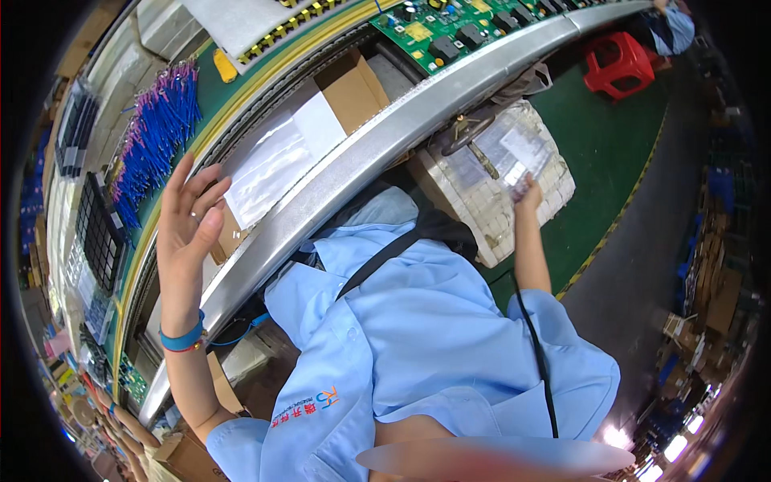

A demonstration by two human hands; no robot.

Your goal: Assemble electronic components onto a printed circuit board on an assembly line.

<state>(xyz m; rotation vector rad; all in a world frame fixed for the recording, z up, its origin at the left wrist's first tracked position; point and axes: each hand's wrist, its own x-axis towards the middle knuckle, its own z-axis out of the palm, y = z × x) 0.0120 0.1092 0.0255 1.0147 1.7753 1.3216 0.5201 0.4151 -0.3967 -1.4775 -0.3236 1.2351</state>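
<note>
My left hand (189, 229) is raised beside the conveyor's metal edge, its fingers spread and nothing in them. Close by it lies a bundle of blue wires (161, 120) with pinkish ends. Out to the right, my right hand (528, 195) has its fingers closed on the near edge of a clear plastic bag (514, 153) with a pale label-like patch. Under the bag is a white block-shaped stack (554, 189), whose kind I cannot make out. A dark curved handle or ring (468, 136) lies at the far side of that stack.
A silver metal rail (385, 112) curves across in front of me. Beyond it are an open cardboard box (351, 88), white sheets (273, 157) and a green circuit board (450, 32). A red stool (618, 66) stands on the green floor, near another person (673, 30).
</note>
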